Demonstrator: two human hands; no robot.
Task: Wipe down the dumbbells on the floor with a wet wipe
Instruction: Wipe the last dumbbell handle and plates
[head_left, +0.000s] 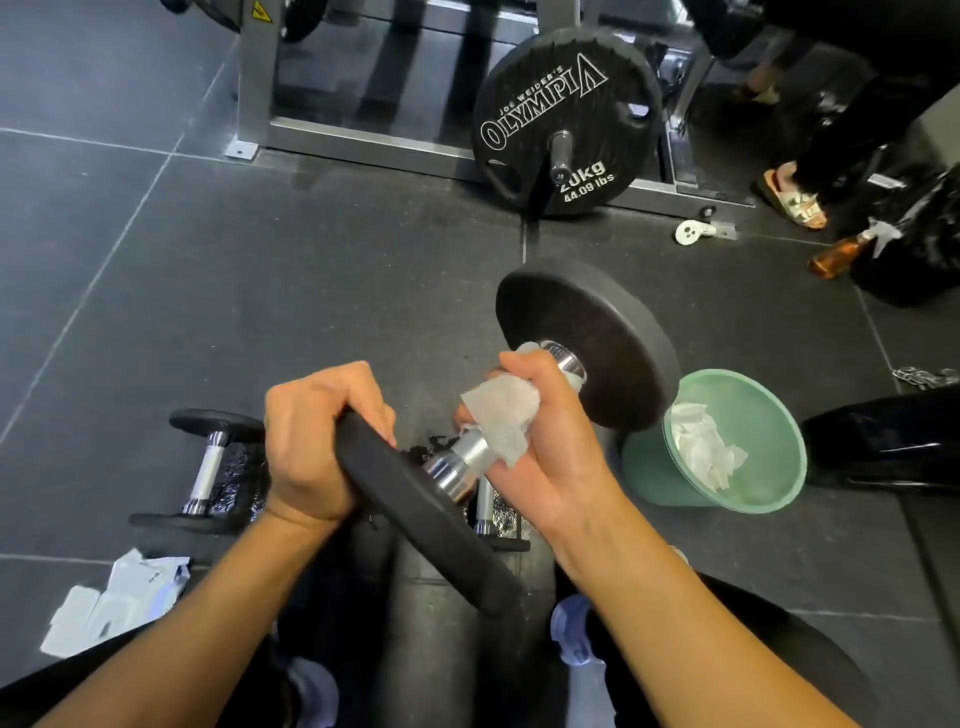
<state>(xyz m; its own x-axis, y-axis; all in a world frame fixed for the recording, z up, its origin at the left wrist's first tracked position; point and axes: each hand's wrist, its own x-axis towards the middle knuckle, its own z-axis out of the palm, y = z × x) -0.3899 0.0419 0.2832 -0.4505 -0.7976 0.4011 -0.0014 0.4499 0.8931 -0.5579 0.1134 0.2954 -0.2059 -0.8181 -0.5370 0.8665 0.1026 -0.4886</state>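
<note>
Left hand (311, 441) is curled over the top edge of the near black end (415, 514) of a dumbbell (597, 338) and grips it tight. Right hand (540, 431) is wrapped round the shiny bar (460, 460) in the middle, with a white wet wipe (501, 415) squeezed between the palm and the metal. Bits of the wipe stick out past the fingers on the left side.

The dumbbell is held up off the floor (260, 286), in front of the person's knees, and it slants. One round end is close to the person. The other is farther off, up and to the right, just past the right hand. So the hands sit side by side on it, left on the near end and right on the bar.

Two more lie flat on the floor below. A second dumbbell (208, 462) is just left of the left hand. A third dumbbell (485, 512) is mostly hidden under the one being held.

A green bin (763, 410) stands on the floor beside the far round end, with crumpled white wipes (701, 447) inside. A white packet (114, 597) lies on the floor near the left arm.

Farther back, a big black weight plate (566, 119) marked 20kg sits by a grey metal frame (254, 78). Off to the right are a brown spray bottle (841, 254) and someone's foot in a sandal (795, 195).
</note>
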